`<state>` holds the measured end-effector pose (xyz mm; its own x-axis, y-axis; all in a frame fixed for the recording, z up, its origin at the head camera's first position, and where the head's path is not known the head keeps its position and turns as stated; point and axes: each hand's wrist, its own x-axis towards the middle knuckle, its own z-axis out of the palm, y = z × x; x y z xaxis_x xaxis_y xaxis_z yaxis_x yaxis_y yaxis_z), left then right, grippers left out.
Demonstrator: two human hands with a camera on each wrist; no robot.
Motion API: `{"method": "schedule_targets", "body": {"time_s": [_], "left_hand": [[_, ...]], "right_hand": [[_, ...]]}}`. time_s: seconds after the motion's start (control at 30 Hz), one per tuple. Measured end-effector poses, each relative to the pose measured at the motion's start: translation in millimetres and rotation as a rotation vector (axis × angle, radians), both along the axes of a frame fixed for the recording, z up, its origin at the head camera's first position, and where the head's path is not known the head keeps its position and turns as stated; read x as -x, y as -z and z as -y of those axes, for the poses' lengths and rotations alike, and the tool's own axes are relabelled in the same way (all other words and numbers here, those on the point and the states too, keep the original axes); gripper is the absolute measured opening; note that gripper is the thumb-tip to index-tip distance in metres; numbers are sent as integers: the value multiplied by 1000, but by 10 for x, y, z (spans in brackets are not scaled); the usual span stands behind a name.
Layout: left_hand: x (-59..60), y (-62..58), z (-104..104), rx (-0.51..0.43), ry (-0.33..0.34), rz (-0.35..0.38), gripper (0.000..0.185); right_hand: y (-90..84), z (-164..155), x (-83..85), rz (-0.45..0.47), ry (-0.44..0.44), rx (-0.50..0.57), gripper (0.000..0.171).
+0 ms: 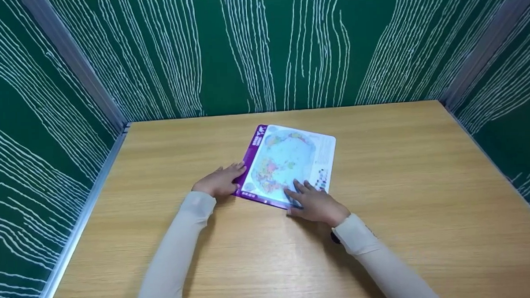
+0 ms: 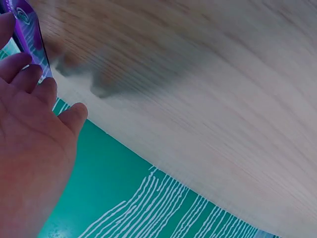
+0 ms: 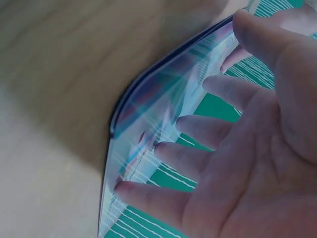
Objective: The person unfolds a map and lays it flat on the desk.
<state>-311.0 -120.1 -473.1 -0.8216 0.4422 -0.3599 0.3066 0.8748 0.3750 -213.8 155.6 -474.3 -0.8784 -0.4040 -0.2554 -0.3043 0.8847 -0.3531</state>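
Note:
A flat, glossy world map board (image 1: 287, 152) with a purple left and lower border lies slightly turned on the table. Over its lower left edge rests my left hand (image 1: 220, 180), fingers on the purple strip. The left wrist view shows that hand (image 2: 37, 129) with loosely bent fingers beside the purple edge (image 2: 32, 37). My right hand (image 1: 315, 204) is spread at the lower right corner. Seen from the right wrist, this hand (image 3: 242, 134) has its fingertips on or just over the shiny map surface (image 3: 148, 111); exact contact is hard to tell.
The wooden table (image 1: 402, 175) reaches back to a green wall (image 1: 226, 53) with white wavy lines. Similar green panels stand at the left and right, with metal posts (image 1: 74, 58) in the corners.

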Motion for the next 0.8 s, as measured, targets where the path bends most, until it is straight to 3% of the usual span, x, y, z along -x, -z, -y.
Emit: {"method": "schedule_targets", "body": {"time_s": [0.33, 0.8], "left_hand": [[9, 19, -18, -36, 11, 45, 65], [-22, 52, -19, -42, -25, 59, 64]], "right_hand": [[50, -28, -18, -62, -42, 9, 62], [51, -57, 49, -27, -14, 8, 58]]}}
